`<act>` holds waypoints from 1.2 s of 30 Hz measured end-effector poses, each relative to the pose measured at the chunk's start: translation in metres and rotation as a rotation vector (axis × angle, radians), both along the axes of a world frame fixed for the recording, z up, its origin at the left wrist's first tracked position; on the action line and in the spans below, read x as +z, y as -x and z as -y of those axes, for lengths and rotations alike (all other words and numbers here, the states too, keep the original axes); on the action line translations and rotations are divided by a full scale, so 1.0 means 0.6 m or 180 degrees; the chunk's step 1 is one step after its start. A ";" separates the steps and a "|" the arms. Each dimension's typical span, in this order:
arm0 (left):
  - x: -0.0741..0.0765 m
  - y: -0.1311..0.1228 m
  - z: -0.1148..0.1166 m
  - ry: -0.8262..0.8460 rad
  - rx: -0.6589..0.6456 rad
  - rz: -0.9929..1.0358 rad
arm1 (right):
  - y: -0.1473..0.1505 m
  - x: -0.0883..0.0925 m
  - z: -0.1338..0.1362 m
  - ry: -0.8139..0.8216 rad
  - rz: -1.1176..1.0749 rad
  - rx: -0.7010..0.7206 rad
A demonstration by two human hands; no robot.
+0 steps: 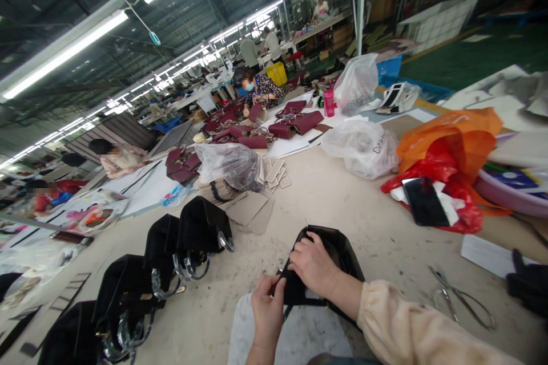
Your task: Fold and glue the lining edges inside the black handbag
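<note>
A black handbag lies tilted on the table before me, its opening facing up. My left hand is closed in a pinch on the bag's near left edge, thumb against fingertips. Reaching across the opening, my right hand has its fingers bent over the bag's left panel, gripping it; the fingertips are partly hidden. The bag's inside is dark and mostly covered by my right hand and wrist. Under the bag's near side is a white sheet.
Several black handbags with wrapped handles stand at left. Scissors lie at right, near a phone on a red bag. Beyond are cardboard pieces, plastic bags and maroon handbags. Co-workers sit farther off.
</note>
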State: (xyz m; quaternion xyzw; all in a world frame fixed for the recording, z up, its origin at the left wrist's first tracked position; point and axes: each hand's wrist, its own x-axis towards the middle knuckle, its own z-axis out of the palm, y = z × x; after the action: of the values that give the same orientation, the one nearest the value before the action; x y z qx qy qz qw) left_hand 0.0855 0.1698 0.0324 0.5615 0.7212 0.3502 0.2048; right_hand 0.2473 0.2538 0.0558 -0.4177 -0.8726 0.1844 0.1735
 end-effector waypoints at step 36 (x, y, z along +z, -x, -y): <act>-0.013 0.010 0.023 0.0155 0.0413 0.0163 | 0.015 0.003 -0.018 0.0133 0.0067 0.0040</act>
State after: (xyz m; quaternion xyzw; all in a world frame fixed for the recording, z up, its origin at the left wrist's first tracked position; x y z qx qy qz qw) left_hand 0.0798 0.1559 0.0246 0.4993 0.7589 0.3593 0.2136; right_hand 0.2380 0.2649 0.0579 -0.4177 -0.8729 0.1992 0.1544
